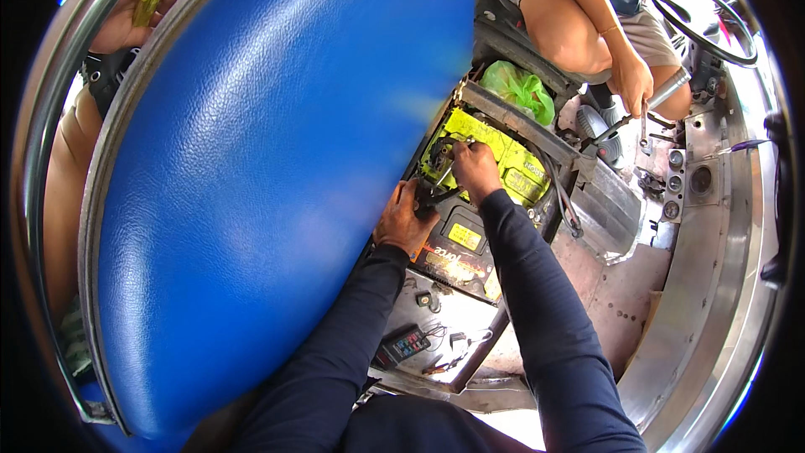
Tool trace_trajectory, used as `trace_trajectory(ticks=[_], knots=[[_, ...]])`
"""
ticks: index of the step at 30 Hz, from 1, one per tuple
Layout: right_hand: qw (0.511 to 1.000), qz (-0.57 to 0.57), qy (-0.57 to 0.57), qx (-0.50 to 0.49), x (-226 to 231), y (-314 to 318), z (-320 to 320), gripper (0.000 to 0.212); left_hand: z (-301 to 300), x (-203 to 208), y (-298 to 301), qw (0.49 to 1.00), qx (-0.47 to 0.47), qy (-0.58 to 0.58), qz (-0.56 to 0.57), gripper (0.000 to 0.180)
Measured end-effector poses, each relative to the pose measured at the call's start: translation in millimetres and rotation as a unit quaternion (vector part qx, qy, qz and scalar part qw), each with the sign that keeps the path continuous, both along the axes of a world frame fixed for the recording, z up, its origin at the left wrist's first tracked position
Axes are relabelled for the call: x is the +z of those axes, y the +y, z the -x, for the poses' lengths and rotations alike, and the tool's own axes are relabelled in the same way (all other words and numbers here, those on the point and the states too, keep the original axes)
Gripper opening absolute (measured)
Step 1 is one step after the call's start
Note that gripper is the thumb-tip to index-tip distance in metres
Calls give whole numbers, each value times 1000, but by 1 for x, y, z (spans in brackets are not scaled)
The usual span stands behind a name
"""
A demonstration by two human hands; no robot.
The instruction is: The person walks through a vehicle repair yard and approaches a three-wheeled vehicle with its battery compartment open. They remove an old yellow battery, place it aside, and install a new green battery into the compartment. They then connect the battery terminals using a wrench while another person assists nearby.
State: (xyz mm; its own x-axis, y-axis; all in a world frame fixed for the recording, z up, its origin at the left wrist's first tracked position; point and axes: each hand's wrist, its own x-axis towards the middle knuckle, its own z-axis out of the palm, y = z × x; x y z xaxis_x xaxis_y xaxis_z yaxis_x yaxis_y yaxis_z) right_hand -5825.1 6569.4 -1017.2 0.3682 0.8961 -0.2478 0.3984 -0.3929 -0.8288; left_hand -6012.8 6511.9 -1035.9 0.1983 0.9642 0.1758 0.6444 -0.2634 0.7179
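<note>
Two batteries sit side by side in the open compartment: one with a yellow-green top, one black with a yellow label. My right hand is closed on a thin metal tool, probably a wrench, over the near left corner of the yellow-green battery. Beside it, my left hand has its fingers curled at a black cable by the batteries' left edge. What its fingertips press on is partly hidden.
A raised blue seat cushion fills the left. At right, a crouching person's hand holds a metal tool. Another person's hand holds a yellowish object beyond the cushion. A green plastic bag and a small black device lie nearby.
</note>
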Motion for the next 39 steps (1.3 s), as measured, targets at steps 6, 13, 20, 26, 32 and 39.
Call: trace_trajectory(ticks=[6, 13, 20, 26, 32, 39], knots=[[998, -56, 3, 6, 30, -10, 22, 30, -10, -2, 1, 998, 37, 18, -38, 46], [958, -154, -154, 185, 57, -70, 41, 20, -8, -18, -1, 998, 45, 37, -8, 64], [979, 67, 194, -4, 28, -3, -3, 34, -12, -2, 0, 997, 29, 45, -51, 52], [949, -154, -128, 245, 52, -81, 53, 15, 1, -25, 3, 992, 37, 70, -98, 43], [978, -137, -147, 58, 44, -35, 25, 32, -10, -8, -1, 999, 26, 46, -7, 67], [972, -24, -96, 211, 168, -11, 7, 35, -8, -11, 0, 994, 52, 39, 84, 69]])
